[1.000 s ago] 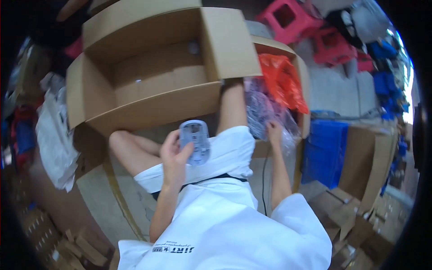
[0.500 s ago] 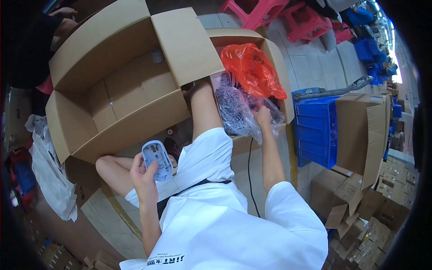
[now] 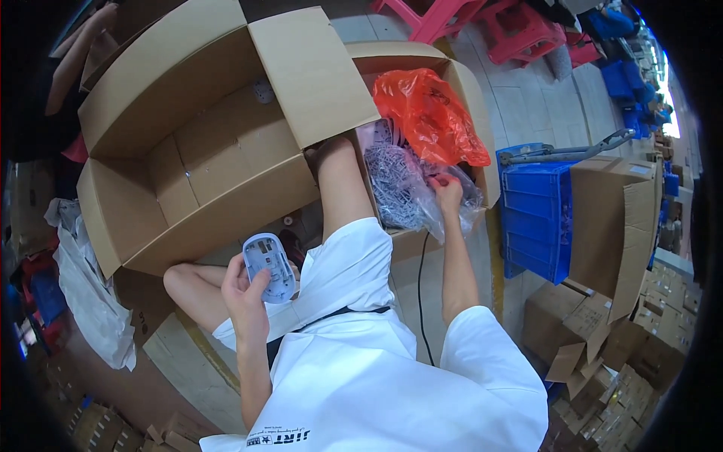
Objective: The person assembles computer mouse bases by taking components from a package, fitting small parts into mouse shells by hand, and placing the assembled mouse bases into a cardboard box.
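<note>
My left hand (image 3: 248, 290) grips an oval, pale violet computer mouse shell (image 3: 269, 273), its recessed inner face turned up and the thumb pressed on it. The shell is above my lap. My right hand (image 3: 449, 194) is at the clear plastic bag (image 3: 431, 215) in the smaller carton (image 3: 476, 124), fingers curled together. Whatever they pinch, if anything, is too small to make out. Many small grey-violet plastic parts (image 3: 392, 184) fill the bag. Beside them a red plastic bag (image 3: 429, 113) lies bunched over the carton's far side.
A large open carton (image 3: 218, 162) stands at left, with a small pale piece (image 3: 263, 91) inside. Right of me are a blue crate (image 3: 536, 218) and stacked cartons (image 3: 561, 320). Pink stools (image 3: 520, 34) stand at the back. A black cable (image 3: 421, 301) crosses the floor. Another person's arm (image 3: 75, 56) shows far left.
My right hand's fingers have come up a little and show more clearly above the clear bag. The left hand keeps its hold on the shell. The whole view has shifted slightly.
</note>
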Demonstrator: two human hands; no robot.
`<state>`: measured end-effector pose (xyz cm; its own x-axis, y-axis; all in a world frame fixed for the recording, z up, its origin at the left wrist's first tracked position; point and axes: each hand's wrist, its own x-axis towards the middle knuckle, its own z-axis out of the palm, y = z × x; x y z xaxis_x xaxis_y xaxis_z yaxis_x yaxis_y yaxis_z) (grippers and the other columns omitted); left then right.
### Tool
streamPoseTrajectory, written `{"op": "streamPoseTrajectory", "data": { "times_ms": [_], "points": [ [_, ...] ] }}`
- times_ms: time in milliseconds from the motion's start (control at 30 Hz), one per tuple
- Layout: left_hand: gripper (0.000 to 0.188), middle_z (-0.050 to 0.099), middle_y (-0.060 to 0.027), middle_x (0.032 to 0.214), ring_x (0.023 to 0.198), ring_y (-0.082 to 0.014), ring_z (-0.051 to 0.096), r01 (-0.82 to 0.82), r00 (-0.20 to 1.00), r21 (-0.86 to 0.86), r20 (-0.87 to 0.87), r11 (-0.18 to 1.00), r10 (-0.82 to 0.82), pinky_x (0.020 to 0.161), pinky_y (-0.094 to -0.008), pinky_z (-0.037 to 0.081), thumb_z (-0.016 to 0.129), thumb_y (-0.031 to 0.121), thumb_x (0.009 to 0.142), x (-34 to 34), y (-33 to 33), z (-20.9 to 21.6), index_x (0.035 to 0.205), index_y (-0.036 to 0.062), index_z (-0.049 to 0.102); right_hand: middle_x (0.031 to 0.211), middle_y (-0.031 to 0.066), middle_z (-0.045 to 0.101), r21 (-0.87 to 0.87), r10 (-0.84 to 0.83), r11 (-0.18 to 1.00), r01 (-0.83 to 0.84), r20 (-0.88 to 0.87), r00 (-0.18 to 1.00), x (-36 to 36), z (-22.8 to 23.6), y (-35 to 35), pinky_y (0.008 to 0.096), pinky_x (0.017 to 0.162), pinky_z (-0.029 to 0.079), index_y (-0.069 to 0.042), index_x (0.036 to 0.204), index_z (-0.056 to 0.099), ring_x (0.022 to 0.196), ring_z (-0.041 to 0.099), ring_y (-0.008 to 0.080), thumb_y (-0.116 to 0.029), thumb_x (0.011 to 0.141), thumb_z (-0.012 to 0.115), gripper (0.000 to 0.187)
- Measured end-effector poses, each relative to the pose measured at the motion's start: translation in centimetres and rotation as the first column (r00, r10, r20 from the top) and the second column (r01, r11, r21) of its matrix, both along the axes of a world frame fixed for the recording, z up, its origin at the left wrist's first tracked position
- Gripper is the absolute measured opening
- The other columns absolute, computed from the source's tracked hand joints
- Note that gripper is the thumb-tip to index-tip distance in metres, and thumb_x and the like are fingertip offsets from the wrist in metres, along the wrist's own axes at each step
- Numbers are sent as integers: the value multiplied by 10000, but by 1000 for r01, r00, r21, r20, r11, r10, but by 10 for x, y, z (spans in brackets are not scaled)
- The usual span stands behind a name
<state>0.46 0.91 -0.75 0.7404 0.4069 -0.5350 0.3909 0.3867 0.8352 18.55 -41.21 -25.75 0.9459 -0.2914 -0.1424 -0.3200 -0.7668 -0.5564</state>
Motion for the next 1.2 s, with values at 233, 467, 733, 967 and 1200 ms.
{"op": "streamPoseTrajectory", "data": {
  "times_ms": [233, 467, 733, 967, 1200],
  "points": [
    [351, 652, -150, 1039, 885, -169, 624, -17, 1000, -45, 10, 999, 17, 816, -254, 483, 555, -60, 822, -4, 5, 1, 1170, -30, 521, 741, 75, 645, 631, -326, 726, 272, -33, 945, -23, 62, 9, 251, 597, 472, 11, 957, 695, 634, 565, 149, -116, 829, 685, 181],
    [381, 635, -157, 1069, 926, -186, 607, -5, 998, -92, 66, 996, 11, 833, -265, 474, 546, -60, 805, -21, 14, -8, 1183, -30, 519, 738, 81, 619, 923, -12, 382, 54, -54, 998, -43, 182, 124, 214, 614, 462, 54, 1023, 659, 638, 547, 137, 4, 885, 587, 164],
    [610, 557, -174, 1190, 1062, -245, 559, 63, 944, -195, 331, 979, 5, 896, -298, 459, 518, -74, 715, -38, 18, 8, 1312, 3, 420, 835, 75, 599, 841, 565, 359, -404, 149, 812, -117, 294, 273, 224, 580, 423, 29, 879, 675, 710, 517, 134, 60, 779, 662, 106],
    [695, 474, -180, 1286, 1147, -283, 501, 139, 874, -314, 484, 939, 33, 969, -350, 439, 506, -51, 698, -46, 20, 24, 1372, 25, 354, 809, 50, 517, 214, 758, 474, -854, 395, 519, -125, 299, 318, 246, 523, 384, -22, 829, 674, 669, 481, 147, 14, 758, 711, 88],
    [671, 532, -155, 1244, 1120, -266, 525, 104, 897, -5, 432, 995, -92, 910, -329, 481, 547, -88, 708, -47, 19, 17, 1353, 21, 401, 817, 45, 486, -136, 828, 436, -890, 448, 337, -126, 294, 327, 256, 513, 371, -19, 837, 675, 651, 458, 148, -13, 765, 723, 87]
  ]
}}
